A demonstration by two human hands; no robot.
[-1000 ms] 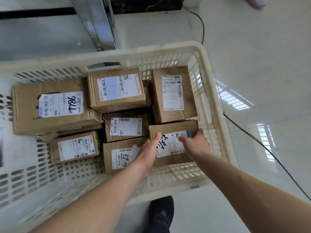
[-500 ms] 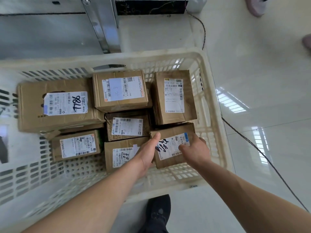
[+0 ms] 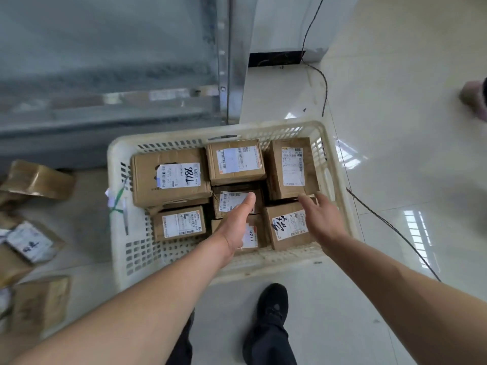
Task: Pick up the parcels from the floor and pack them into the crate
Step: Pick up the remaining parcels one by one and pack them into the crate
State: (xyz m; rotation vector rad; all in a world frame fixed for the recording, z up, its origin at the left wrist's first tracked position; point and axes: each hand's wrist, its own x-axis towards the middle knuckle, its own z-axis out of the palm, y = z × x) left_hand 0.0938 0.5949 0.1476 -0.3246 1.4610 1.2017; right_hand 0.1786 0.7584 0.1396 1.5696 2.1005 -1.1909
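Fingers: both hands loose and spread, holding nothing. Left hand (image 3: 237, 222) reaches flat over the middle of the crate (image 3: 116, 206), thumb tip above a small box's label. Right hand (image 3: 320, 219) hovers with fingers splayed over the near right box (image 3: 287, 227), the one with black scrawl on its label; whether the fingertips touch the cardboard cannot be told.

Head view: white slotted crate on the pale tile floor, holding seven cardboard boxes that I can count, packed close. The largest box (image 3: 171, 177) sits at the far left, marked 786. The crate's near left corner shows bare mesh floor. More parcels (image 3: 34, 243) lie on the floor left of the crate, blurred; one brown packet (image 3: 39, 180) lies further back. A black shoe (image 3: 274, 304) stands just before the crate. A dark cable (image 3: 390, 222) runs along the floor on the right.

Step, as I judge it: a box just set down, hands free. Next calls for turning left, bending to the floor parcels, and filling the bare corner.
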